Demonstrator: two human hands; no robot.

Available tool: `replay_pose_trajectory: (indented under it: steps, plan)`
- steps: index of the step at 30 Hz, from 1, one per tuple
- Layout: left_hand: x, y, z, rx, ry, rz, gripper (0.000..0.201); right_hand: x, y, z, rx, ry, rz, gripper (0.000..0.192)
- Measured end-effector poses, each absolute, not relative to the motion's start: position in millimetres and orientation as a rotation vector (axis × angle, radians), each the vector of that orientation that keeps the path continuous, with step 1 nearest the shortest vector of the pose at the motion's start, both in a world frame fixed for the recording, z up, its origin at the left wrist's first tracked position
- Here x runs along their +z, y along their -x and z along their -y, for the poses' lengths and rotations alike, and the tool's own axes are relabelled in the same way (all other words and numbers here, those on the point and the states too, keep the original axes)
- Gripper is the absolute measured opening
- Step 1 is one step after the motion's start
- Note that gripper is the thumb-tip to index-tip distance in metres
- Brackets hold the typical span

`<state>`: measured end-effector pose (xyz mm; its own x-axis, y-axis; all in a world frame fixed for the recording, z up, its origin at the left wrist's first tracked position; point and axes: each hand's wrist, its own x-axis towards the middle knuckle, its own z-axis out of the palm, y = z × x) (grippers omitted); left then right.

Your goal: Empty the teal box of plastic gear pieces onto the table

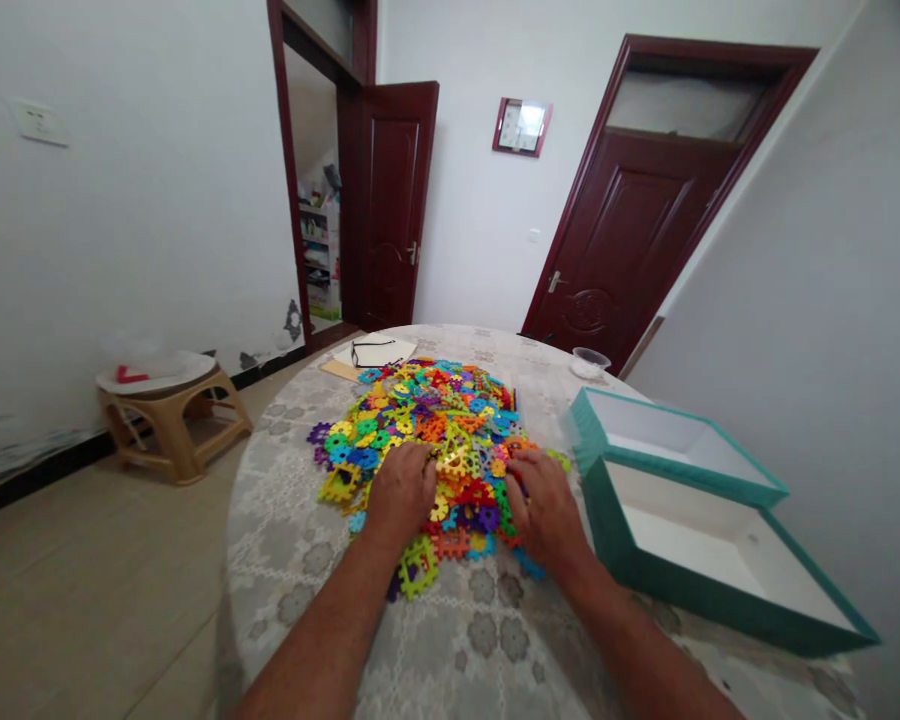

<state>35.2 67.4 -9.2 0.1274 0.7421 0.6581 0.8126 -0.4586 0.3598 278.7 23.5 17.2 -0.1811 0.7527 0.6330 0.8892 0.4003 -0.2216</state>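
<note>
A wide pile of colourful plastic interlocking pieces, some square with notched edges and some shaped like round gears, covers the middle of the table. At its near left part lies my left hand, its fingers curled together over the pieces. Whatever is under those fingertips is hidden. My right hand rests on the right side of the pile, fingers bent and thumb apart from them, with no piece visibly held. Between both hands lie yellow, red and orange pieces. A lime-green square piece sits at the near edge, below my left wrist.
Two teal boxes with white insides, a nearer one and a farther one, stand at the right. Beyond are a clear plastic bowl and eyeglasses on paper. A tan stool stands left of the round table.
</note>
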Motion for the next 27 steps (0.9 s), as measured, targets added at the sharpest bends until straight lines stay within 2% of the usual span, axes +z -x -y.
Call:
replay_pose_trajectory:
  steps: [5,10,14,19,27]
  plan:
    - [2.8,-41.0,-61.8,-0.902,2.492,1.641,0.026,-4.0,-265.9,29.2,-0.252,1.165,2.09,0.023]
    - [13.0,-57.2,-73.4,-0.626,2.503,1.689,0.048,-20.7,-265.6,36.7,-0.209,1.134,2.075,0.029]
    - [26.4,-69.0,-108.2,-0.416,2.575,1.657,0.054,-21.5,-262.0,35.8,-0.142,1.079,2.055,0.033]
    - [37.6,-84.9,-167.4,-0.326,2.63,1.628,0.063,-22.7,-258.4,37.5,-0.066,1.026,2.009,0.041]
    - [37.1,-121.2,-246.7,-0.221,2.689,1.565,0.056,-28.0,-262.3,30.6,0.04,0.982,1.963,0.044]
